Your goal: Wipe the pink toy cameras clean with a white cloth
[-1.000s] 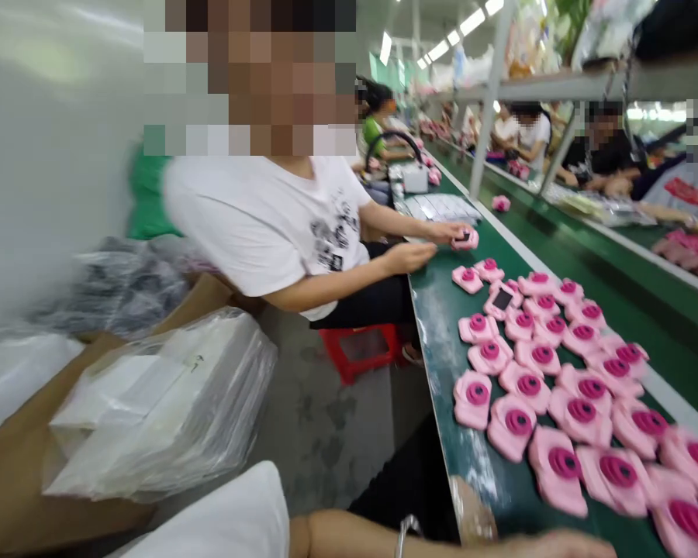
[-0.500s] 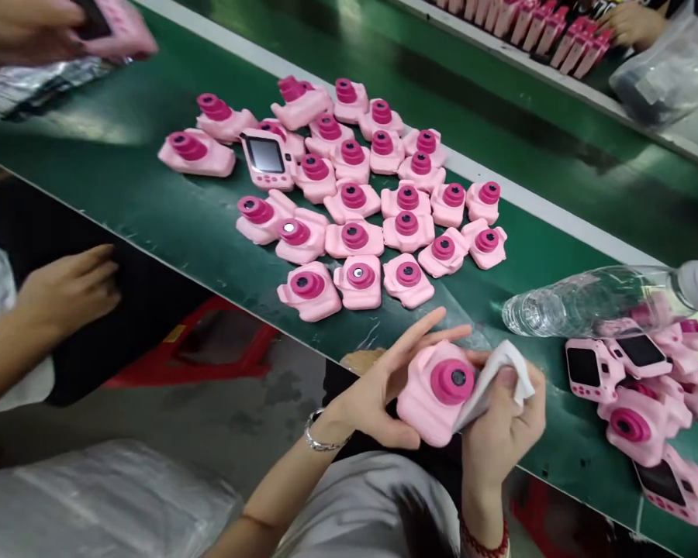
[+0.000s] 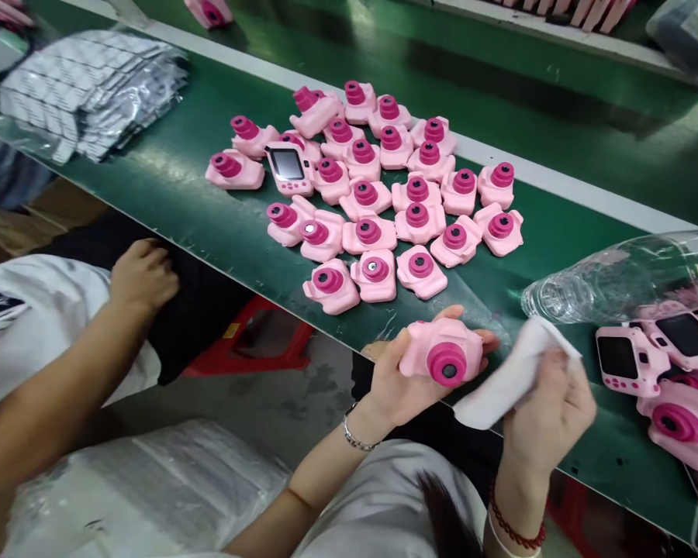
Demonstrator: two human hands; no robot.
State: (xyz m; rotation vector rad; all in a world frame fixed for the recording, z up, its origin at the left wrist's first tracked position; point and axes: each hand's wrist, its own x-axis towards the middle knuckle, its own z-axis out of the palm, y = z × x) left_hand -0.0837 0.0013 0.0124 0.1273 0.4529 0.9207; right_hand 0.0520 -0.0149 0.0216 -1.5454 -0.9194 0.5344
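Bare green belt (image 3: 151,182) lies open between the stack of foil packets (image 3: 90,81) and the crowd of pink toy cameras (image 3: 378,190) — room to pass there. To the right, a lying clear bottle (image 3: 610,279) and more cameras (image 3: 663,372) block the way — only a narrow strip stays free along the near edge.
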